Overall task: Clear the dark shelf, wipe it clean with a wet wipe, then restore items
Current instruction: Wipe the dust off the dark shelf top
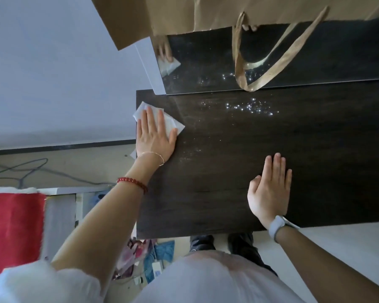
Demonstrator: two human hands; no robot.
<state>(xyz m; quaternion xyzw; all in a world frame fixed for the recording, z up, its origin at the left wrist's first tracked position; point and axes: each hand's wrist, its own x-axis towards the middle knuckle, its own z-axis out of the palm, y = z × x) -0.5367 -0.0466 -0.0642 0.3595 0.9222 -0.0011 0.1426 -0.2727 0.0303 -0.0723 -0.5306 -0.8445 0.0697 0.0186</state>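
Observation:
The dark wood-grain shelf (239, 171) fills the middle of the head view, bare on top, with glinting specks near its back. My left hand (154, 136) lies flat at the shelf's far left corner, pressing a white wet wipe (171, 124) against the surface; the wipe sticks out past my fingertips and over the left edge. My right hand (270, 186) rests flat on the shelf near its front edge, fingers together, nothing under it. A glossy dark back panel (206, 62) mirrors the wipe and hand.
A brown paper bag (184, 14) with a looped gold handle (271, 71) hangs at the top, over the back of the shelf. A pale wall is at left, a cable on the floor (31, 169), red fabric (13, 226) at lower left, and colourful clutter (144, 259) below the shelf.

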